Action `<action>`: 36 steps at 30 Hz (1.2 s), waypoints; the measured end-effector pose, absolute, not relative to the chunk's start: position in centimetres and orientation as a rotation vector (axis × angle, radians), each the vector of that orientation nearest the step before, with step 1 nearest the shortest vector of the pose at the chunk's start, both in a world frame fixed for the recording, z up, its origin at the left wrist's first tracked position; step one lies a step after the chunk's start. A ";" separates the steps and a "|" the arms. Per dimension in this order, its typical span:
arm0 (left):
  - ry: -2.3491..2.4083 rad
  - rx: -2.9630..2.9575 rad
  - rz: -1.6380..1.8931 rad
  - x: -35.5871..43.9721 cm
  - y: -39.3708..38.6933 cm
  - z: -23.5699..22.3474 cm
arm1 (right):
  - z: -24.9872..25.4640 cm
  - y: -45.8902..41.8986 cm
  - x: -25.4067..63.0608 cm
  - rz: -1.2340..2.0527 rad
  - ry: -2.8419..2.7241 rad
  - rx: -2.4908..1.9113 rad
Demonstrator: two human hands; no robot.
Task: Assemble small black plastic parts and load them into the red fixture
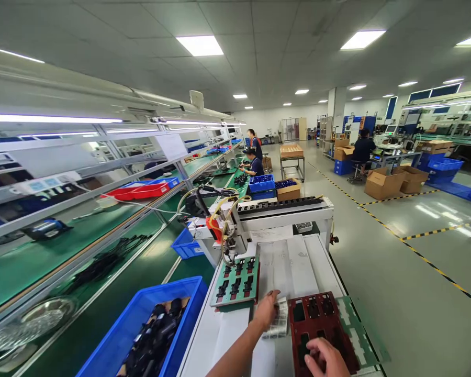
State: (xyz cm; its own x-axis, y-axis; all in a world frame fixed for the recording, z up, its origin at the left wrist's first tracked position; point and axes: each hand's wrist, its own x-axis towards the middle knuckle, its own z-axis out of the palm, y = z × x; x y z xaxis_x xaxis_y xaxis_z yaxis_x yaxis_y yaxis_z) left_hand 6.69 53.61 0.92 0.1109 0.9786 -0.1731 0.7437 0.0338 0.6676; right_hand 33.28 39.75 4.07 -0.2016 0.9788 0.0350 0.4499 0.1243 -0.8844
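My left hand (266,311) is over the upper left edge of a silvery sheet of labels (280,319), its fingers bent together at the sheet; part of the grip is hidden. To the right, my right hand (326,357) hovers at the lower part of a dark red fixture plate (301,331), thumb and forefinger apart. Black pieces sit in pockets of that plate. Beyond my left hand, a green fixture plate (235,300) carries several black parts under the head of a benchtop machine (230,230).
A blue bin (198,293) of black parts stands at the left. A green sheet (357,324) with pale patches lies right of the red plate. Behind the machine's gantry (286,214) are blue crates (262,183), a cardboard box (288,191) and seated and standing co-workers.
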 end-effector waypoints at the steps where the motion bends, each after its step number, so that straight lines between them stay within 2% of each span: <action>1: 1.681 1.764 0.506 6.3 52.9 1.5 | 4.7 40.4 33.1 0.984 -1.750 -1.369; 6: 1.542 1.784 0.685 4.3 49.6 5.8 | 7.3 44.5 30.2 0.849 -1.770 -1.241; 11: 1.404 1.776 0.815 3.8 47.0 8.3 | 6.9 47.0 27.0 0.883 -1.846 -1.141; 17: 1.492 1.585 1.056 4.9 45.6 6.7 | 5.5 47.5 26.4 0.873 -1.844 -1.118; 22: 1.509 1.554 1.047 5.5 45.4 5.7 | 4.6 47.3 26.9 0.820 -1.891 -1.098; 36: 1.500 1.589 0.989 5.2 45.7 6.5 | 4.9 46.7 27.6 0.591 -2.006 -1.033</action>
